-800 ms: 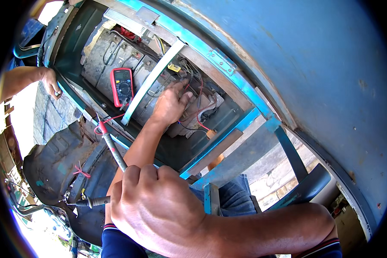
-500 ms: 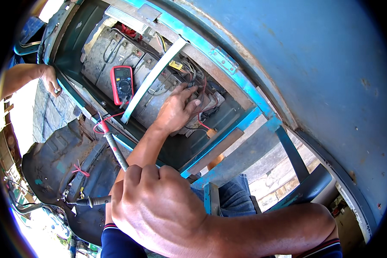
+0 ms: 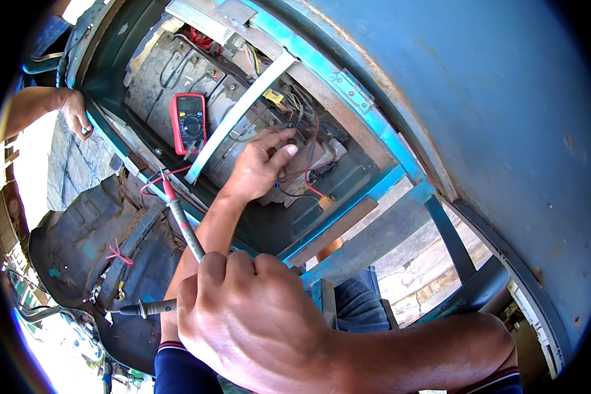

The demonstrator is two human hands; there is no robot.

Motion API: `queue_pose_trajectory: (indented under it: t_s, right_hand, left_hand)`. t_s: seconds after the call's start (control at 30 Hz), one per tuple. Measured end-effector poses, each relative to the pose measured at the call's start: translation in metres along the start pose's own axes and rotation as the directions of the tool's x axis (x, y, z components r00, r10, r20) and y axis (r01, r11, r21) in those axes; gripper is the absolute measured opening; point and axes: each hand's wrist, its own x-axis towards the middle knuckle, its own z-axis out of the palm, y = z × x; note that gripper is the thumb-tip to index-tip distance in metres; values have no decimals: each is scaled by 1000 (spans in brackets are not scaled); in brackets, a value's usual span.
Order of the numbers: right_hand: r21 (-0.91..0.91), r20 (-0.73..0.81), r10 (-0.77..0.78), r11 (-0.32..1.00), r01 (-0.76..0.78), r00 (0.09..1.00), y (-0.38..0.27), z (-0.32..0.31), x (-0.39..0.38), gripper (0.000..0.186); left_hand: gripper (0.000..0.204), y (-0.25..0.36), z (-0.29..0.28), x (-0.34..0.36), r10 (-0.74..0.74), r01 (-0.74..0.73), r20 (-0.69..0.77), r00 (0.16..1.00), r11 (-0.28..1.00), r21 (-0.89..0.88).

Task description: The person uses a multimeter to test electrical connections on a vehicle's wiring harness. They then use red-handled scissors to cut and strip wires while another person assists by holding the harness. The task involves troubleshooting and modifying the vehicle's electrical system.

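Note:
My right hand (image 3: 249, 315) is closed in a fist around two test probes. The red-tipped probe (image 3: 182, 220) points up and away; the black probe (image 3: 148, 308) sticks out to the left. My left hand (image 3: 259, 164) reaches over the batteries, its fingers partly bent and thumb apart, close to a cluster of wires (image 3: 302, 108); I see nothing held in it. A red multimeter (image 3: 189, 123) lies on the grey batteries (image 3: 152, 98), left of a light metal crossbar (image 3: 243, 115). The left fingertips' contact with the wires cannot be made out.
A blue metal frame (image 3: 368, 121) surrounds the battery bay. Another person's hand (image 3: 77, 113) rests at its far left edge. A dark seat base (image 3: 72, 243) lies at left. A yellow connector (image 3: 273, 96) and an orange connector (image 3: 325, 203) sit on wires. A blue panel (image 3: 492, 98) rises at right.
My left hand has drawn back slightly toward me and to the left from the wires, its fingers lifting. My right hand still grips both probes, and the view has shifted slightly.

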Motion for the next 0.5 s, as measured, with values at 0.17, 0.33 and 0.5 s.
queue_pose_trajectory:
  t_s: [0.17,0.33,0.5]
  right_hand:
    - [7,313,-64,998,65,948,5,-21,1,20]
    - [54,333,-68,997,53,940,8,-16,-3,18]
    - [38,260,-47,999,39,964,7,-18,-2,20]
  left_hand:
    - [39,3,10,5,124,-130,42,991,923,362]
    - [37,-4,18,18,161,-183,87,983,862,472]
    - [39,-10,27,32,145,-92,-94,985,901,425]
